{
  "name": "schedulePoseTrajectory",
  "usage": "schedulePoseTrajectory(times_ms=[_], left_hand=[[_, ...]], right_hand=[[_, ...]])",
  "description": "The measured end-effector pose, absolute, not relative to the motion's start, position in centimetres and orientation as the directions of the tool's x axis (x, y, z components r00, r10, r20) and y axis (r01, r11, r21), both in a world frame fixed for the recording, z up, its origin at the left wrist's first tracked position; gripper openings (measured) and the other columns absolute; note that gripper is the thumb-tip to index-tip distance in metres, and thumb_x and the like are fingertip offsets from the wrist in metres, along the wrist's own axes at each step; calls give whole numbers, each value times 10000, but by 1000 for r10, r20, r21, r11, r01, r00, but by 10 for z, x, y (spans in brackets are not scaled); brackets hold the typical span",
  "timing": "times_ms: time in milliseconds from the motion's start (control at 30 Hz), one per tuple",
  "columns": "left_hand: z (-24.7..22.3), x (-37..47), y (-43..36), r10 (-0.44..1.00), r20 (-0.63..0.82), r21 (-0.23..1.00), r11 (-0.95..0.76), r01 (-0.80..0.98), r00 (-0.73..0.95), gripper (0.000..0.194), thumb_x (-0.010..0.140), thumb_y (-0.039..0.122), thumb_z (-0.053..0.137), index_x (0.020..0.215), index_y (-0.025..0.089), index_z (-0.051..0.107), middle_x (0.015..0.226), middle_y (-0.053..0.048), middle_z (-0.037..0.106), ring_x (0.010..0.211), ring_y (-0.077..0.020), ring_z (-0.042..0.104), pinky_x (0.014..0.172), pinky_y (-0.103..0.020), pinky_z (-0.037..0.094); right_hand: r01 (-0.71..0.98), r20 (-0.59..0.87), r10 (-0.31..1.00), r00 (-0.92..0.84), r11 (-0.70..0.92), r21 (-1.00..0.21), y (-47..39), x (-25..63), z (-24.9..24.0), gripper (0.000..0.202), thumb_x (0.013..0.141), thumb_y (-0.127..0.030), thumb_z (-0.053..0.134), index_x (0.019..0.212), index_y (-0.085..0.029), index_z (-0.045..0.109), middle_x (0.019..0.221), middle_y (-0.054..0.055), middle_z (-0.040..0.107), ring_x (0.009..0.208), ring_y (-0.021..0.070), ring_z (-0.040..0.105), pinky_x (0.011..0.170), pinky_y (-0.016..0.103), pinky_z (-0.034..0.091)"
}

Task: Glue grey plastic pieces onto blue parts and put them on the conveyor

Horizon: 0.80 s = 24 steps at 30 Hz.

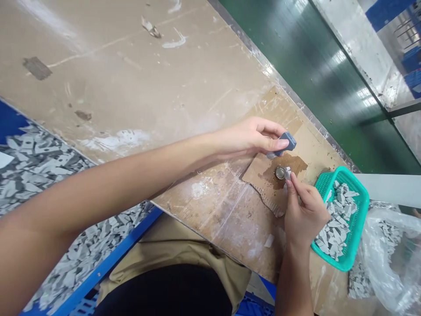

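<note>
Piece [287,174] sits in right hand [304,211], block [288,144] in left hand [252,137].

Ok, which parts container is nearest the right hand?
The green basket, just beside the right hand; the clear bag lies beyond it, the blue bin over on the left.

Tan desk [131,87], scuffed, white smears, brown tape-like patch [37,67] far left. Toward the right, torn cardboard [258,176] lies flat with a dark stain [297,164], small round metal dish [280,172] on it; pale flake [269,241] by the near edge. Right of the cardboard, green basket [365,199] of grey-white pieces [340,219], then clear plastic bag [394,259] just beside.
</note>
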<state>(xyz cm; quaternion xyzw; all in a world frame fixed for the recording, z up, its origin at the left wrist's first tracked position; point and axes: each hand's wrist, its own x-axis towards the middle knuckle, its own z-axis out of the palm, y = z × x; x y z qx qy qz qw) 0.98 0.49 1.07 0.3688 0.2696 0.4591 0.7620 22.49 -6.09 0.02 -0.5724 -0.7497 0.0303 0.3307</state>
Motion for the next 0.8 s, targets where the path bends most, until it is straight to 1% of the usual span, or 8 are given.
schedulePoseTrajectory(times_ms=[67, 167, 300, 433, 567, 633, 733, 800], left_hand=[[11, 10, 4, 902, -85, 821, 304, -483, 423, 58, 816, 119, 690, 863, 95, 715, 828, -62, 672, 767, -131, 618, 829, -315, 476], [13, 11, 3, 917, -116, 860, 285, -424, 381, 91, 787, 140, 714, 869, 104, 728, 845, -64, 691, 790, -147, 629, 825, -315, 484], [20, 11, -1, 924, -161, 916, 270, -296, 346, 125, 732, 165, 747, 842, 111, 720, 847, -59, 709, 811, -164, 645, 809, -305, 500], [24, 13, -4, 952, -178, 959, 225, -174, 250, 147, 741, 208, 744, 851, 117, 711, 869, -67, 725, 841, -179, 660, 845, -315, 504], [20, 20, -8, 974, -169, 984, 175, -30, 150, 185, 756, 257, 740, 880, 123, 713, 923, -83, 739, 868, -200, 670, 876, -332, 498], [17, 24, -10, 975, -164, 986, 164, 8, 151, 214, 767, 281, 736, 914, 127, 715, 948, -90, 745, 874, -213, 678, 861, -338, 504], [12, 26, -13, 962, -180, 984, 179, 24, 205, 238, 773, 316, 740, 922, 133, 713, 974, -96, 749, 886, -229, 692, 841, -344, 517], [10, 26, -14, 956, -204, 979, 206, 14, 210, 256, 762, 330, 756, 922, 135, 712, 978, -95, 751, 889, -233, 696, 840, -343, 524]], right_hand=[[827, 505, 859, -84, 343, -445, -62, 224, 3, 202, 919, -263, 640, 1086, -242, 753, 849, 29, 736, 743, 134, 665, 700, 265, 536], [806, 522, 848, -89, 369, -463, -62, 223, 4, 218, 931, -248, 621, 1112, -269, 741, 884, 32, 739, 781, 146, 683, 726, 290, 558], [808, 585, 811, -35, 367, -461, -61, 223, 7, 227, 922, -237, 632, 1121, -279, 735, 863, 27, 731, 752, 142, 681, 707, 291, 570], [761, 515, 850, -112, 407, -506, -61, 223, 7, 267, 921, -155, 612, 1128, -273, 732, 884, 24, 737, 776, 127, 684, 717, 259, 567], [731, 547, 834, -78, 420, -537, -61, 223, 3, 322, 909, -109, 606, 1154, -285, 720, 909, 25, 737, 803, 131, 688, 739, 264, 569], [723, 539, 838, -87, 425, -545, -61, 223, 1, 328, 913, -105, 588, 1153, -284, 722, 901, 27, 737, 794, 133, 690, 726, 266, 573], [722, 558, 828, -51, 417, -552, -62, 224, -2, 320, 919, -112, 575, 1154, -271, 723, 906, 39, 737, 806, 141, 693, 728, 274, 582], [711, 526, 849, -61, 406, -574, -62, 223, -2, 311, 930, -127, 559, 1155, -267, 723, 910, 45, 737, 816, 145, 694, 730, 279, 587]])
